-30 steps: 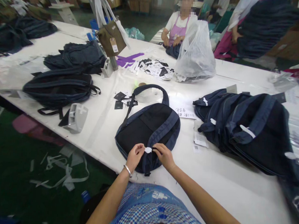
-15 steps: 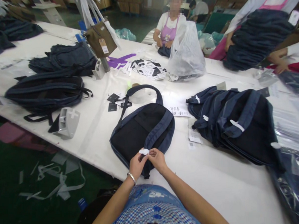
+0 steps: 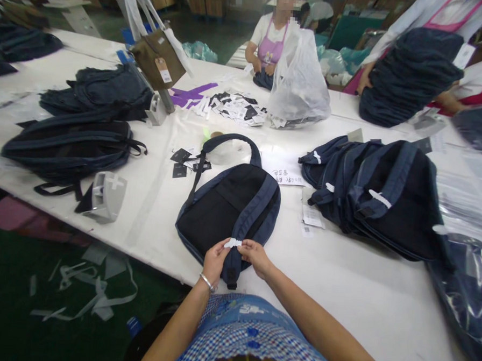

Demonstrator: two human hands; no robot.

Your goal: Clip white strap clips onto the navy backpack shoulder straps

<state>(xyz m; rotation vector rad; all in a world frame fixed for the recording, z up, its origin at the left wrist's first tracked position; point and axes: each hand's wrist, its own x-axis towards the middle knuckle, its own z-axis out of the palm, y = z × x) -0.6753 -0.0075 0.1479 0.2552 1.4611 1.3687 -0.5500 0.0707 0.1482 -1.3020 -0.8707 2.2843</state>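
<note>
A navy backpack [image 3: 219, 201] with a black back panel lies in front of me, straps facing up. Across the lower part of one shoulder strap [image 3: 253, 202] sits a small white strip [image 3: 233, 243] with a wavy edge. My left hand [image 3: 216, 261] is closed in a pinch at the strip's left end, on the edge of the strap. My right hand [image 3: 255, 258] pinches at its right end, fingers bent. The undersides of the strip and the fingertips are partly hidden. Below my hands the strap's black buckle end [image 3: 231, 277] hangs down.
Stacked navy backpacks with similar white strips [image 3: 385, 204] lie to the right. More backpacks [image 3: 69, 147] and a white tape dispenser [image 3: 105, 197] are on the left. Black tags [image 3: 179, 170], a pile of labels [image 3: 239, 107] and a plastic bag [image 3: 300, 81] lie beyond. Co-workers stand across the table.
The white strip now lies flatter across the strap, its wavy edge showing. My hands have shifted slightly, still pinching. A co-worker at the right has lowered a stack of dark bags.
</note>
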